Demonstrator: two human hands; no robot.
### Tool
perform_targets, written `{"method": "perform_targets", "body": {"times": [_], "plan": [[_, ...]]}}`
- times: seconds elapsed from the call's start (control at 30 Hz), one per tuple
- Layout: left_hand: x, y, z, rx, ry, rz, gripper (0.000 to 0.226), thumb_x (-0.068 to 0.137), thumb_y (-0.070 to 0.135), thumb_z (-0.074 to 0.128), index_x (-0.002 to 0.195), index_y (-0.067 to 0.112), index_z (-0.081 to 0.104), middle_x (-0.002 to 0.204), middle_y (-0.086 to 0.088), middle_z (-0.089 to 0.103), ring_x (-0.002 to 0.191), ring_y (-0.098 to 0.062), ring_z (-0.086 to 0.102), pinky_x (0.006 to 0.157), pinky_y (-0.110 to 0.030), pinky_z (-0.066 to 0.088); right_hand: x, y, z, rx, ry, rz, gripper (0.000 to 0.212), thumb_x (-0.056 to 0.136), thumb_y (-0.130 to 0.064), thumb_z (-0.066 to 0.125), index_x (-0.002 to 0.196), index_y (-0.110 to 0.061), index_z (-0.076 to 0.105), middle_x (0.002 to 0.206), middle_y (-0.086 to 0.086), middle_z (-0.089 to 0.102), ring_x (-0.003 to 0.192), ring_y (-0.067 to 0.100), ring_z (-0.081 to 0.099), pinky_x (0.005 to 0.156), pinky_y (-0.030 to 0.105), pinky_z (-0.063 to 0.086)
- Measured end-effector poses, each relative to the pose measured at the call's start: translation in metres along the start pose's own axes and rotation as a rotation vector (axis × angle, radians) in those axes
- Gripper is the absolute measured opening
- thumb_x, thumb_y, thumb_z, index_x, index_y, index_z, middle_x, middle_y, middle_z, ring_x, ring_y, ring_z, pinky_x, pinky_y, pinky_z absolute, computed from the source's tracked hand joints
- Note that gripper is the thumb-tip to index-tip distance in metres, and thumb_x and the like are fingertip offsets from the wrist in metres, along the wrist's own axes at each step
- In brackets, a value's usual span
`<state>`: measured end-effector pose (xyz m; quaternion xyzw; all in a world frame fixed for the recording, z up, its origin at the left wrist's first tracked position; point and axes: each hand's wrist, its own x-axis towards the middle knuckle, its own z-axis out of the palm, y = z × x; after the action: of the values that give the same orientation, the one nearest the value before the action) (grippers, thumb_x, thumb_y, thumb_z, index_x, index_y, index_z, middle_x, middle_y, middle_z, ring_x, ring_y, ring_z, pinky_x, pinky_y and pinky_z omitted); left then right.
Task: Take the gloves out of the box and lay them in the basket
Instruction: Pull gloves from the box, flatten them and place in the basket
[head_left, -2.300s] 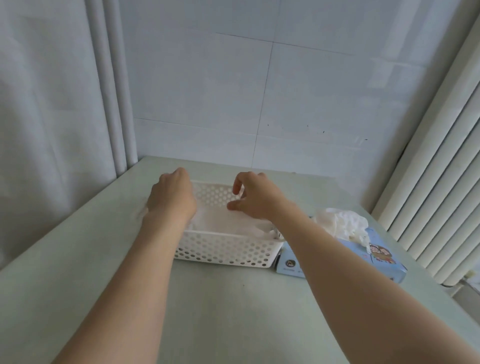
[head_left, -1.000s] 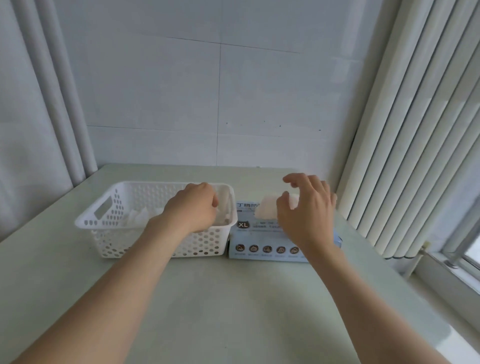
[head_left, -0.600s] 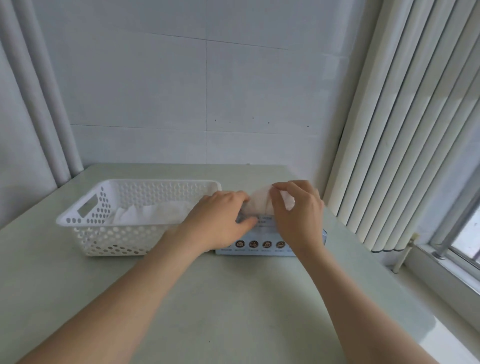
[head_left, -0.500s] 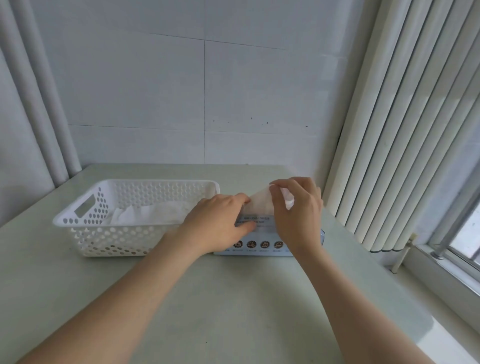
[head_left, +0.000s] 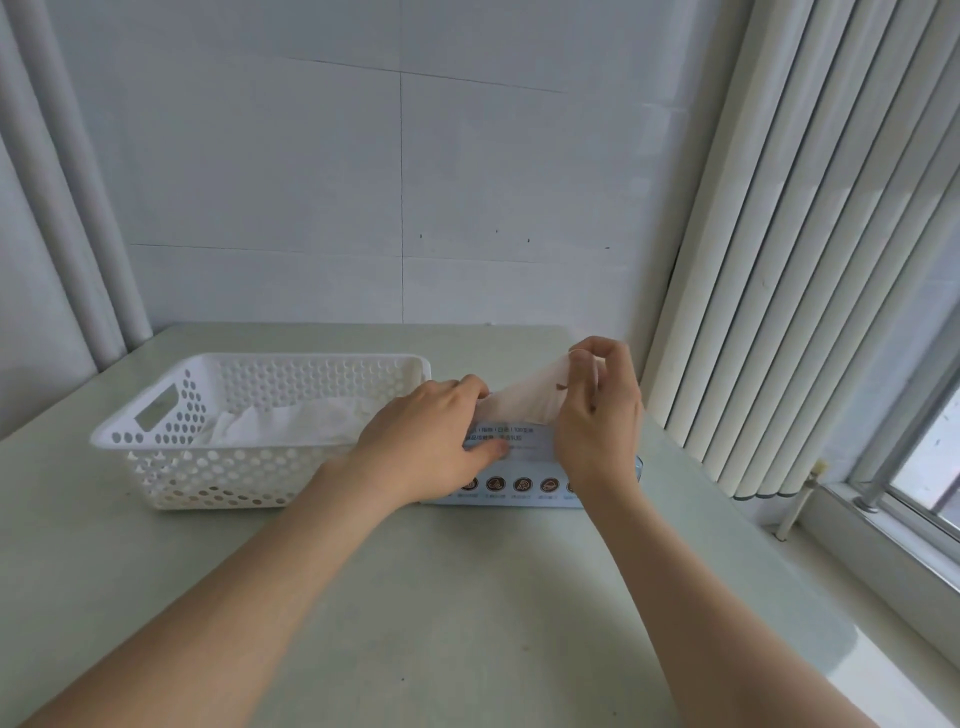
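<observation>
1. Pale green surface (head_left: 467, 623) fills the lower half of the frame, and I see both bare forearms reaching up across it from the bottom corners.
2. At centre frame the left hand (head_left: 431, 447) lies palm down on the left end of the box (head_left: 519, 470). Its fingers are fairly straight over the top and its thumb stretches along the printed front, so it presses and grips nothing.
3. Just right of it the right hand (head_left: 597, 421) is raised above the box, fingers and thumb pinched tight on a thin white glove (head_left: 524, 402).
4. That glove stretches as a slanted sheet from the pinch down-left to the box top, where the left fingertips hide its lower end.
5. The box is light blue with a row of round icons low on its front. I cannot tell whether it touches the basket (head_left: 218, 483).
6. The white perforated basket sits left of centre and holds crumpled white gloves (head_left: 291, 423).
7. Farther back, a white tiled wall (head_left: 363, 182) fills the upper frame, with vertical blinds (head_left: 805, 260) down the right side.
</observation>
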<state>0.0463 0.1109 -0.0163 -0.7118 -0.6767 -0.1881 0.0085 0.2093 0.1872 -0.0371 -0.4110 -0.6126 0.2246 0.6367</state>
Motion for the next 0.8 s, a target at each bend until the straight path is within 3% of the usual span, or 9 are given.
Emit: {"method": "perform_targets", "body": {"times": [0.1, 0.2, 0.33, 0.47, 0.53, 0.67, 0.73, 0.8], "plan": [[0.001, -0.002, 0.001, -0.005, -0.003, 0.0, 0.062, 0.094, 0.063, 0.061, 0.141, 0.025, 0.047, 0.133, 0.008, 0.061, 0.119, -0.018, 0.057, 0.092, -0.041, 0.053, 0.003, -0.002, -0.002, 0.075, 0.018, 0.035, 0.014, 0.112, -0.023, 0.045, 0.104, -0.023, 0.056, 0.088, -0.002, 0.065, 0.085, 0.009, 0.065, 0.074, 0.029, 0.048], [0.002, -0.004, 0.002, -0.015, 0.003, 0.006, 0.064, 0.093, 0.064, 0.062, 0.141, 0.024, 0.047, 0.136, 0.007, 0.06, 0.12, -0.018, 0.057, 0.094, -0.041, 0.053, 0.009, 0.001, -0.003, 0.155, 0.057, 0.12, 0.014, 0.112, -0.024, 0.046, 0.105, -0.022, 0.057, 0.092, -0.003, 0.066, 0.087, 0.009, 0.067, 0.076, 0.029, 0.051], [0.003, -0.005, 0.003, -0.022, 0.007, 0.017, 0.062, 0.094, 0.063, 0.062, 0.142, 0.025, 0.047, 0.135, 0.007, 0.06, 0.119, -0.018, 0.058, 0.093, -0.042, 0.053, 0.017, 0.003, -0.004, 0.306, 0.141, 0.262, 0.014, 0.112, -0.023, 0.047, 0.103, -0.024, 0.058, 0.093, -0.003, 0.065, 0.079, 0.008, 0.065, 0.066, 0.02, 0.051], [0.002, -0.006, 0.003, 0.023, -0.015, 0.037, 0.056, 0.097, 0.062, 0.056, 0.143, 0.032, 0.044, 0.129, 0.009, 0.062, 0.117, -0.019, 0.057, 0.091, -0.042, 0.053, 0.026, 0.008, -0.013, 0.447, 0.278, 0.498, 0.016, 0.113, -0.028, 0.043, 0.105, -0.027, 0.057, 0.104, -0.001, 0.066, 0.079, 0.011, 0.066, 0.067, 0.027, 0.052], [0.003, -0.006, 0.003, 0.046, -0.013, 0.047, 0.052, 0.099, 0.061, 0.054, 0.143, 0.035, 0.043, 0.124, 0.008, 0.063, 0.113, -0.019, 0.058, 0.089, -0.041, 0.053, 0.028, 0.008, -0.017, 0.488, 0.304, 0.571, 0.018, 0.113, -0.03, 0.042, 0.101, -0.03, 0.055, 0.098, 0.002, 0.063, 0.068, 0.011, 0.06, 0.064, 0.028, 0.049], [0.002, -0.003, 0.004, 0.061, 0.004, 0.099, 0.058, 0.101, 0.057, 0.051, 0.152, 0.045, 0.025, 0.106, 0.006, 0.062, 0.102, -0.023, 0.062, 0.084, -0.043, 0.054, 0.024, -0.003, -0.016, 0.437, 0.238, 0.448, 0.014, 0.112, -0.028, 0.047, 0.103, -0.028, 0.057, 0.075, 0.0, 0.058, 0.056, 0.011, 0.051, 0.052, 0.027, 0.046], [0.001, -0.002, 0.004, 0.112, -0.004, 0.12, 0.057, 0.105, 0.054, 0.046, 0.155, 0.047, 0.021, 0.102, 0.006, 0.056, 0.107, -0.026, 0.06, 0.087, -0.044, 0.052, 0.018, -0.008, -0.016, 0.346, 0.124, 0.304, 0.006, 0.107, -0.027, 0.054, 0.107, -0.027, 0.06, 0.08, 0.001, 0.065, 0.061, 0.012, 0.055, 0.057, 0.031, 0.048], [0.001, -0.002, 0.003, 0.146, -0.011, 0.124, 0.059, 0.107, 0.053, 0.041, 0.159, 0.049, 0.015, 0.108, 0.003, 0.057, 0.115, -0.027, 0.058, 0.09, -0.044, 0.049, 0.014, -0.011, -0.019, 0.291, -0.05, 0.21, 0.02, 0.097, -0.023, 0.06, 0.116, -0.029, 0.061, 0.097, 0.004, 0.07, 0.073, 0.01, 0.062, 0.064, 0.029, 0.053]]}}
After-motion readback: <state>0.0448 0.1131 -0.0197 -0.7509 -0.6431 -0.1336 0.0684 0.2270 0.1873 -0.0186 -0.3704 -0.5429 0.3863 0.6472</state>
